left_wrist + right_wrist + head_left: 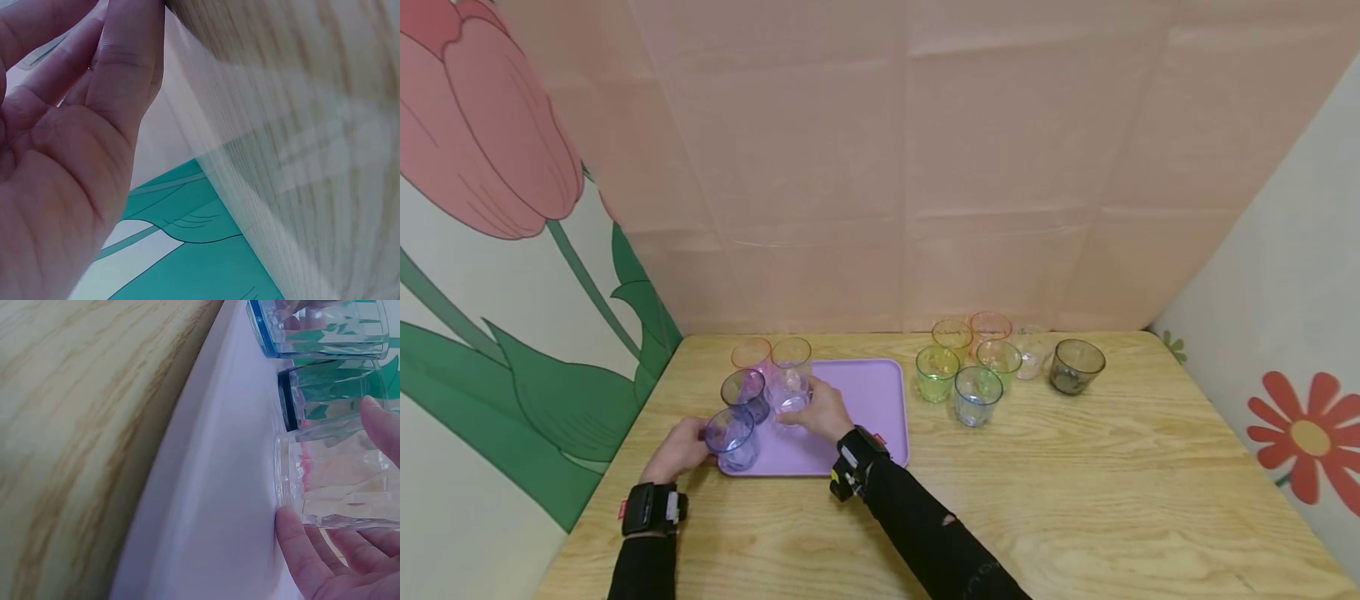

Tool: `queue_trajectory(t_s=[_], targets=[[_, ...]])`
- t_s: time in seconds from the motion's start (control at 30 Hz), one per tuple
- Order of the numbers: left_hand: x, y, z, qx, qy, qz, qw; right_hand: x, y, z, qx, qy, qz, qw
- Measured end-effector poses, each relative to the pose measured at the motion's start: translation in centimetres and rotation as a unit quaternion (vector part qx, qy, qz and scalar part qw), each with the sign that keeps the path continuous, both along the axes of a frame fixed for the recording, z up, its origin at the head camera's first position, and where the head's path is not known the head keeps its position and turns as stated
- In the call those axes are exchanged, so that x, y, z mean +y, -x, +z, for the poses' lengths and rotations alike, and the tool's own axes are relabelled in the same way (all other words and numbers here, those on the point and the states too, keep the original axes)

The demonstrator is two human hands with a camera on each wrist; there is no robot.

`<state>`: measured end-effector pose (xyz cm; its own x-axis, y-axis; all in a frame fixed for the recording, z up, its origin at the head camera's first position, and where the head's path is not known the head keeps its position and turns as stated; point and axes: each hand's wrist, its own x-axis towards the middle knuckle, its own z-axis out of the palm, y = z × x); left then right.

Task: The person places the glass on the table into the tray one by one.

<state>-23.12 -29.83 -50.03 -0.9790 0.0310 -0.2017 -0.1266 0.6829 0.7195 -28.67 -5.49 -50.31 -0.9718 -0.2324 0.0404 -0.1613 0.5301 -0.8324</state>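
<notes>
On the left part of a lilac tray (868, 417) stand several tumblers. My right hand (823, 412) holds a clear glass (350, 481) upright, thumb on one side and fingers on the other, its base against the tray. At the tray's near left corner my left hand (679, 450) has its fingers at the side of a blue glass (735, 446); its fingertips are partly hidden. A dark blue glass (747, 393) stands between these two. Behind them are a pink-rimmed glass (752, 354) and an amber-rimmed glass (792, 354).
Right of the tray, a group holds a lime green glass (936, 375), a light blue glass (977, 400), a green-rimmed glass (998, 358), a yellow-rimmed glass (952, 335), a red-rimmed glass (991, 327) and a clear one. A smoky grey glass (1075, 367) stands farther right on the wooden table (1075, 492).
</notes>
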Motion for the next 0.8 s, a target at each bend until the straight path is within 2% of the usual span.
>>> queue_trajectory(t_s=[0.3, 0.5, 0.6, 0.8], targets=[[0.0, 0.0, 0.1, -0.004, -0.003, 0.002, 1.0, 0.2, -0.1, -0.3, 0.001, 0.007, 0.009, 0.9999], [0.0, -0.1, 0.1, 0.001, 0.001, 0.001, 1.0, 0.7, -0.2, -0.4, -0.029, 0.018, 0.02, 0.9992], [0.0, 0.0, 0.1, -0.003, 0.011, 0.0, 0.9999, 0.9, -0.3, -0.3, -0.037, 0.017, 0.026, 0.9988], [-0.1, 0.1, 0.1, 0.0, -0.005, -0.004, 1.0, 1.8, -0.4, 0.3, -0.038, 0.015, 0.032, 0.9986]])
